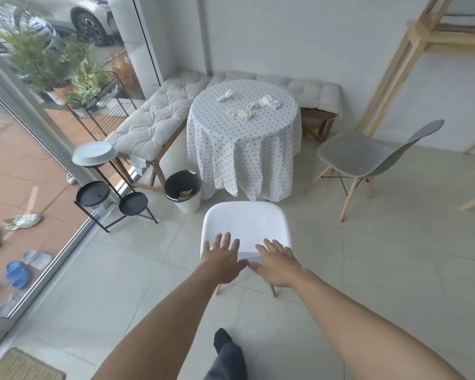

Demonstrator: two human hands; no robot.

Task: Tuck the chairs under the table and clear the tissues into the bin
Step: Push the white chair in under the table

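Note:
A white chair (246,223) stands in front of me, its seat pointing at the round table (244,149) under a dotted cloth. My left hand (222,260) and my right hand (277,266) reach over the chair's backrest, fingers spread, holding nothing; whether they touch it I cannot tell. Several crumpled tissues (242,113) lie on the tabletop. A grey chair (368,157) stands to the right of the table, turned sideways and apart from it. A white bin (185,192) with a black liner sits on the floor left of the table.
A cushioned corner bench (154,122) runs behind and left of the table. A black plant stand (113,198) with a white dish is left of the bin. A glass door is at the far left, a wooden frame (412,50) at the right. Tiled floor surrounds the chairs.

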